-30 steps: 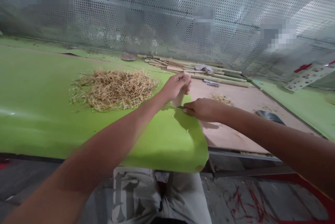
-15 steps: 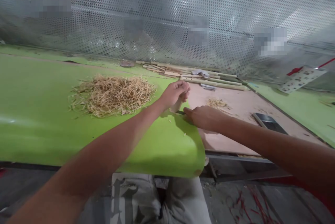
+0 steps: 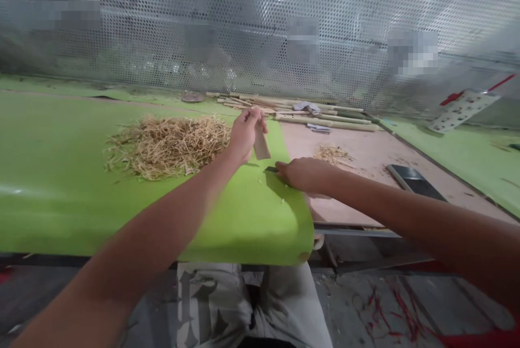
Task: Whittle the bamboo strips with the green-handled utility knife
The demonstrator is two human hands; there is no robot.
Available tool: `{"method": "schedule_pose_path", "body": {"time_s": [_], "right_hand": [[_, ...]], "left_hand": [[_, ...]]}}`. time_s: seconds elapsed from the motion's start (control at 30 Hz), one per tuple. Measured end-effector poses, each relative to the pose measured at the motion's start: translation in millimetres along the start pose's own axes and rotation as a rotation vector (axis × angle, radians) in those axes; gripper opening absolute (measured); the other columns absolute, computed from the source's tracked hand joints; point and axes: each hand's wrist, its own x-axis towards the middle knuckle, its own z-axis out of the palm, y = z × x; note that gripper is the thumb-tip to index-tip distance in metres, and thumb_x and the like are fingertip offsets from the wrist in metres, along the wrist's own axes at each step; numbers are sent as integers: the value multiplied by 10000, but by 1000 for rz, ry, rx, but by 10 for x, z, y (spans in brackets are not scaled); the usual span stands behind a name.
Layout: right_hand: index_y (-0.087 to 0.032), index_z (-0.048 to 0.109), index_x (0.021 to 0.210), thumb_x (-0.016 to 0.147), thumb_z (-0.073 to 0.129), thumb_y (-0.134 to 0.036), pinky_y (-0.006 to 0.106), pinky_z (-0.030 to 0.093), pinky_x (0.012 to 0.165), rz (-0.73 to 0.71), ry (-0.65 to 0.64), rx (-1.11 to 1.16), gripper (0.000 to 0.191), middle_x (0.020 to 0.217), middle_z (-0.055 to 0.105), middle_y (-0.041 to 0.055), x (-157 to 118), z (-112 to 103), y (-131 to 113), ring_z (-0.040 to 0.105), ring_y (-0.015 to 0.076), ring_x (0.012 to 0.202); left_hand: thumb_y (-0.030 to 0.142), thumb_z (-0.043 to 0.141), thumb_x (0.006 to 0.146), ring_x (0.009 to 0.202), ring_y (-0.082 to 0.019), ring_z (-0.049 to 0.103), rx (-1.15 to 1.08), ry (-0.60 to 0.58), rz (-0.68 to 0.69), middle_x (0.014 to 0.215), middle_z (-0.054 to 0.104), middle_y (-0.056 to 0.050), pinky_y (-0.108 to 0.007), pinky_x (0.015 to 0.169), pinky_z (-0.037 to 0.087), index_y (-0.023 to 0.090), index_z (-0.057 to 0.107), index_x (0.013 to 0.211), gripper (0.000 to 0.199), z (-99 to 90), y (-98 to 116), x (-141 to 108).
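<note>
My left hand [image 3: 242, 136] is closed around the top of a flat tan wooden strip [image 3: 262, 146], whose wide lower end points down over the green mat [image 3: 235, 218]. Just below and to the right, my right hand [image 3: 306, 174] grips a small dark-bladed knife [image 3: 271, 169], its blade pointing left. The handle is hidden in my fingers. A small gap shows between blade and strip. Beside my left forearm lies a heap of thin, curly tan shavings [image 3: 174, 147]. A few pale chips dot the mat below the blade.
Bamboo sticks [image 3: 329, 122] and folded paper [image 3: 306, 107] lie along the back. On the pinkish board [image 3: 357, 147] are a small pile of shavings [image 3: 333, 155] and a phone [image 3: 416, 182]. A patterned white container [image 3: 463, 112] stands at right. Perforated metal sheeting [image 3: 252, 6] rises behind.
My left hand has moved left and up, turning so that the strip shows more plainly. My right hand and the knife have shifted slightly left. The view has tilted a little.
</note>
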Motion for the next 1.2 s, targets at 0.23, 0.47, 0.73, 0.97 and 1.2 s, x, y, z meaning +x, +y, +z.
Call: {"method": "schedule_pose_path", "body": {"time_s": [0.23, 0.47, 0.73, 0.97, 1.2], "right_hand": [[-155, 548, 1106, 980, 240, -398, 278, 337, 517, 110, 93, 62, 412, 754, 658, 119, -113, -180, 320, 603, 215, 635], [-153, 556, 1025, 973, 229, -345, 282, 293, 546, 309, 404, 198, 383, 906, 677, 138, -37, -184, 657, 582, 233, 720], [-149, 557, 1032, 962, 246, -333, 289, 297, 545, 313, 511, 268, 368, 924, 673, 149, 122, -138, 580, 598, 251, 769], [-166, 553, 912, 956, 291, -329, 287, 353, 542, 385, 548, 426, 312, 876, 671, 144, 5, -114, 664, 614, 238, 735], [-220, 407, 690, 900, 458, -499, 242, 408, 384, 151, 670, 1219, 353, 517, 521, -16, 136, -319, 479, 469, 102, 357]], "left_hand": [[135, 537, 825, 657, -108, 610, 23, -116, -36, 832, 644, -13, -277, 666, 494, 187, 483, 909, 113, -12, 224, -8], [196, 610, 762, 676, -159, 591, 501, -355, -205, 829, 640, -70, -300, 596, 475, 175, 541, 809, 86, 349, 200, -408], [172, 627, 664, 507, -141, 449, 1113, -448, -33, 577, 536, -30, -280, 539, 330, 191, 521, 597, 127, 535, -110, -574], [133, 694, 638, 548, -141, 464, 1015, -147, -5, 593, 568, -34, -276, 578, 372, 183, 588, 570, 136, -82, 98, -70], [365, 719, 683, 625, -129, 520, 308, 13, -37, 681, 582, -8, -253, 591, 404, 176, 564, 734, 250, 57, 307, 342]]}}
